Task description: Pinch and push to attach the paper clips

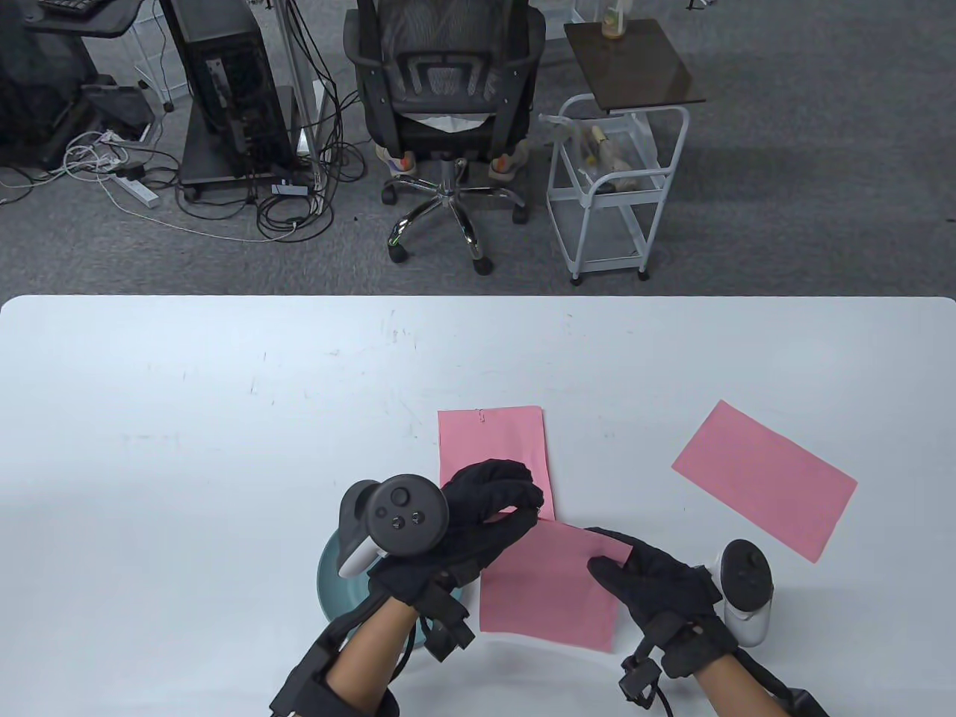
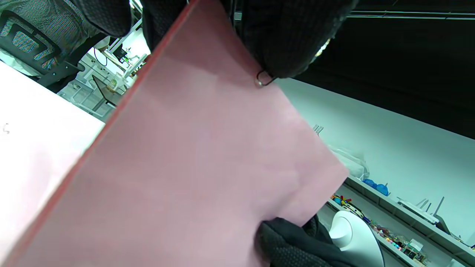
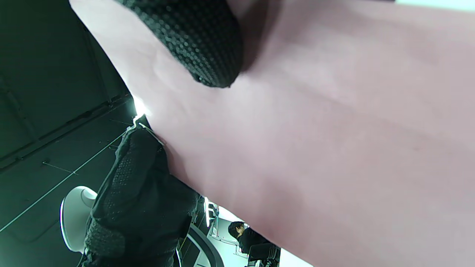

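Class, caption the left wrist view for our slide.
Left hand pushes a paper clip onto a pink sheet's edge.

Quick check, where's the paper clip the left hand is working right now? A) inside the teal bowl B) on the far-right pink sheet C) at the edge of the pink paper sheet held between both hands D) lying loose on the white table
C: the left wrist view shows the small metal wire paper clip pinched under the gloved left hand at the edge of the pink paper sheet, which the right hand also holds.
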`<state>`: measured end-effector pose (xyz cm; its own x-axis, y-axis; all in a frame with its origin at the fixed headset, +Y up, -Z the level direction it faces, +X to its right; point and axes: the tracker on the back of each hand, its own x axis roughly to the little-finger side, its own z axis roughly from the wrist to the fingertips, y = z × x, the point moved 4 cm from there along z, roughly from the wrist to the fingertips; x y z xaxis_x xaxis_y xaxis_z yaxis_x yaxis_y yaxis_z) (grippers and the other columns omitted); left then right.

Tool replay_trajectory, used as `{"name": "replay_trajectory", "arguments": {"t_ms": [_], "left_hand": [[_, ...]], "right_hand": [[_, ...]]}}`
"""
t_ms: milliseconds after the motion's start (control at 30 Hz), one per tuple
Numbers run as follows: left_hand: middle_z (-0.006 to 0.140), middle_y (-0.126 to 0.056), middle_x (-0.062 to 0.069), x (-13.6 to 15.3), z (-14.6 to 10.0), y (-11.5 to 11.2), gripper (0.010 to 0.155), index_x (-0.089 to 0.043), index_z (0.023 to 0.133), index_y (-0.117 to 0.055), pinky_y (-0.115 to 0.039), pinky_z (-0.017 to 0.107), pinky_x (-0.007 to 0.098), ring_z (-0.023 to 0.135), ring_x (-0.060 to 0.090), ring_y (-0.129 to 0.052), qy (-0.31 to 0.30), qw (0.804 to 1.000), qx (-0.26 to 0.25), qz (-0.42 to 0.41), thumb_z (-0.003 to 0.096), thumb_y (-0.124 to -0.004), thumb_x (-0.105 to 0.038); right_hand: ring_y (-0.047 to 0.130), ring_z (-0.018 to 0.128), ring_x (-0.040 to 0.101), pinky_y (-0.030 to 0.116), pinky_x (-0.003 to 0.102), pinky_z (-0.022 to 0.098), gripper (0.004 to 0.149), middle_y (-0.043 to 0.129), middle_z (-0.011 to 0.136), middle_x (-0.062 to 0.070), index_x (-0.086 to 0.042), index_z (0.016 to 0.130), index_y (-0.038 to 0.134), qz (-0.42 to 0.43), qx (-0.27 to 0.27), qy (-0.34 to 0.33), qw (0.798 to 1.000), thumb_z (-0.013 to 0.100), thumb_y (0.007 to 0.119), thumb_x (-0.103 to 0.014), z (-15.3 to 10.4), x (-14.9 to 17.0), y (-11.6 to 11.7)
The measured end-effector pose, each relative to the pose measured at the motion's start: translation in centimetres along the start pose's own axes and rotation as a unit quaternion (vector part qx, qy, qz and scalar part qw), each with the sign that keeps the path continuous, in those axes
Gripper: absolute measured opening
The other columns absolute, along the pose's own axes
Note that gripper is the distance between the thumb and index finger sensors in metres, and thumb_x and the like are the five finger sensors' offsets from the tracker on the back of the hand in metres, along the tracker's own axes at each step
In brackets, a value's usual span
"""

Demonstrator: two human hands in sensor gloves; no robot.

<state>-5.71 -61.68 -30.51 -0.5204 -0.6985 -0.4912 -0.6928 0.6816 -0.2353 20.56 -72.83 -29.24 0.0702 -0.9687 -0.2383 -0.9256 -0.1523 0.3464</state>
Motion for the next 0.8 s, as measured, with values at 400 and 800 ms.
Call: {"name": "replay_trajectory", "arguments": {"t_ms": [400, 800], "left_hand": [[0.111, -0.075, 0.012, -0.58, -0.2, 0.13, 0.035, -0.025, 0.096, -0.085, -0.054, 0.076, 0.068, 0.105, 0.044, -0.069, -0.01, 1.0, -0.017, -0.011, 0.0615, -0.083, -0.033], [0.11, -0.075, 0.012, -0.42, -0.16, 0.16, 0.035, -0.025, 0.096, -0.085, -0.055, 0.076, 0.068, 0.104, 0.043, -0.069, -0.007, 1.0, -0.027, -0.012, 0.0611, -0.083, -0.032]], "right_hand": [[0.094, 0.075, 0.031, 0.079, 0.047, 0.053, 0.038, 0.09, 0.091, 0.01, -0.019, 0.096, 0.08, 0.0, 0.0, 0.002, 1.0, 0.058, 0.081, -0.02, -0.03, -0.05, -0.04], [0.094, 0.075, 0.031, 0.079, 0.047, 0.053, 0.038, 0.09, 0.091, 0.01, -0.019, 0.096, 0.08, 0.0, -0.001, -0.002, 1.0, 0.058, 0.081, -0.02, -0.08, -0.23, -0.05]]}}
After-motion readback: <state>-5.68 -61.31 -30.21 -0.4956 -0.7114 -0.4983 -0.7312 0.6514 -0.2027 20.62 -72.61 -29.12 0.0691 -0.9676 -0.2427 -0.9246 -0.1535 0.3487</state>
